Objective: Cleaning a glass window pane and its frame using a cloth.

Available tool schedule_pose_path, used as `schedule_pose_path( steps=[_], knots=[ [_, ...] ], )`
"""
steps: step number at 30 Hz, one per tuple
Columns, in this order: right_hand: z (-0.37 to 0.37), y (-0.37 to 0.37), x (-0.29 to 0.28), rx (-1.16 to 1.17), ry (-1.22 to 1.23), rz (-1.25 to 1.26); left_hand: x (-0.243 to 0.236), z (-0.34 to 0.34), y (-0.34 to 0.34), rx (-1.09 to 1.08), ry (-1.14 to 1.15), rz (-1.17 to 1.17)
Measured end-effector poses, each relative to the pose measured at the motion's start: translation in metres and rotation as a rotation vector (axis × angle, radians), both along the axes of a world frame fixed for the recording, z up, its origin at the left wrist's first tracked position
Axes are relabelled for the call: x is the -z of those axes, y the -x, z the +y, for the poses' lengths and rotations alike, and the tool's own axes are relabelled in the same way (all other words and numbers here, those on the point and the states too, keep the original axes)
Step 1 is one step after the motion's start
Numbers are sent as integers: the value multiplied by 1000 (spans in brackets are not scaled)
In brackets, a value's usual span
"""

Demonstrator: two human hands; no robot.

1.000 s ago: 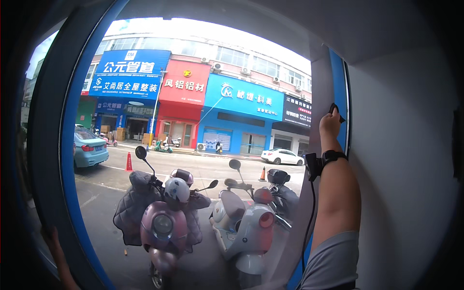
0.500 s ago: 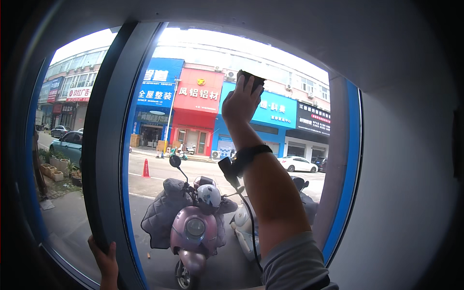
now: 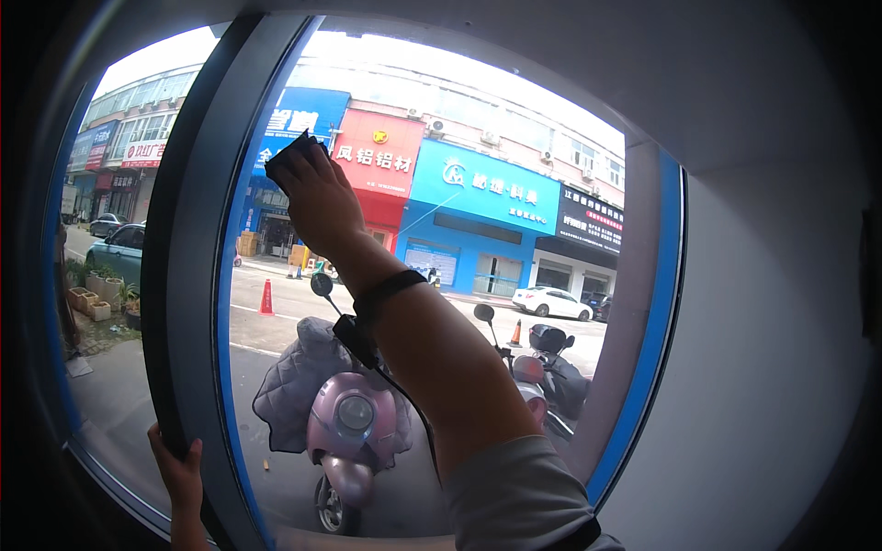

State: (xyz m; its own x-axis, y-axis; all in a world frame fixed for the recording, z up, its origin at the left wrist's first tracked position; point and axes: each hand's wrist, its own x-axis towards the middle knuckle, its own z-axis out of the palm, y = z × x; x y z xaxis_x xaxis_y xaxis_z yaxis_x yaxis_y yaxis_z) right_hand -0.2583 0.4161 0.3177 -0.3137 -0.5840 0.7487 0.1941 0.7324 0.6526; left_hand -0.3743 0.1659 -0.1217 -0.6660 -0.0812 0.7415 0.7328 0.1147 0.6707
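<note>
My right hand (image 3: pixel 322 204) presses a dark folded cloth (image 3: pixel 305 145) to the upper left part of the large window pane (image 3: pixel 542 119). Its fingers lie bent over the cloth, and the arm reaches up from the lower right. A black wristband with a dark device and a cable (image 3: pixel 356 340) is strapped on that wrist. Low on the left, my left hand (image 3: pixel 180 470) is closed round the edge of a dark upright frame (image 3: pixel 175 275). The far side of that grip is hidden behind the frame.
Blue trim (image 3: pixel 648 344) edges the pane on the right, beside a plain pale wall (image 3: pixel 735 367). Beyond the glass stand a pink scooter (image 3: pixel 354 418), another scooter (image 3: pixel 551 376), orange cones, a white car (image 3: pixel 551 303) and shopfronts. A narrower pane lies left of the frame.
My right hand has swept the cloth left and slightly down across the glass. The view has shifted a little, while my left hand keeps its hold on the frame.
</note>
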Motion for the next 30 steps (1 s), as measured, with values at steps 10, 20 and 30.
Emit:
schedule_pose_path(
  steps=[10,20,30],
  knots=[
    [213,-277,11,152,172,478,-7,-7,17,139,-102,-120],
    [428,-535,57,353,623,952,-12,-2,20,94,-299,-279],
    [317,-376,-5,437,473,1010,-31,0,-17,145,-307,-310]
  ],
)
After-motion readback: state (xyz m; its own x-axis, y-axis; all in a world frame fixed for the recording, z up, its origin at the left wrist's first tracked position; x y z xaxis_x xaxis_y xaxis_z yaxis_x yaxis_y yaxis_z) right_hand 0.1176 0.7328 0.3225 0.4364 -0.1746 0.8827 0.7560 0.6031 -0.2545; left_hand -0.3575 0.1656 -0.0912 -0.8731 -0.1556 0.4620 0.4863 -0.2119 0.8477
